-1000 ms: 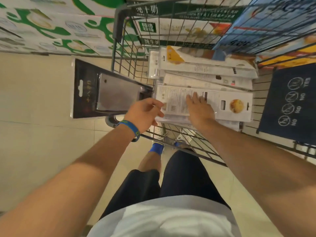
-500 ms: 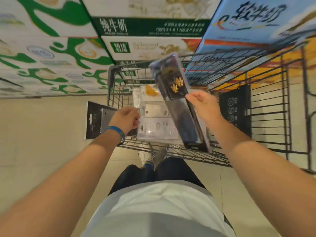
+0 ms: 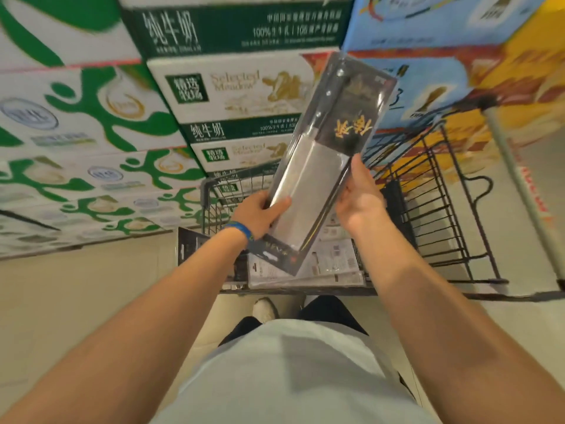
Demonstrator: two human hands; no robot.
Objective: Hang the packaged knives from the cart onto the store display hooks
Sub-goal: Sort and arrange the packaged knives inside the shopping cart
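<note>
Both forearms reach forward over a wire cart (image 3: 452, 191). The left hand (image 3: 260, 214), with a blue wristband (image 3: 240, 229), grips the lower left edge of a packaged knife (image 3: 318, 166), thumb across its front. The right hand (image 3: 362, 198) clasps the right edge. The package tilts up to the right above the cart, where more packages (image 3: 333, 258) lie. Stacked milk cartons (image 3: 232, 87) rise behind.

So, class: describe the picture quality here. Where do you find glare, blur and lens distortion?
Head view: glare streaks the clear plastic over the packaged cleaver; the stacked milk cases smear with motion blur, worst at the left edge; the wide-angle lens bows the shopping cart wires.
</note>
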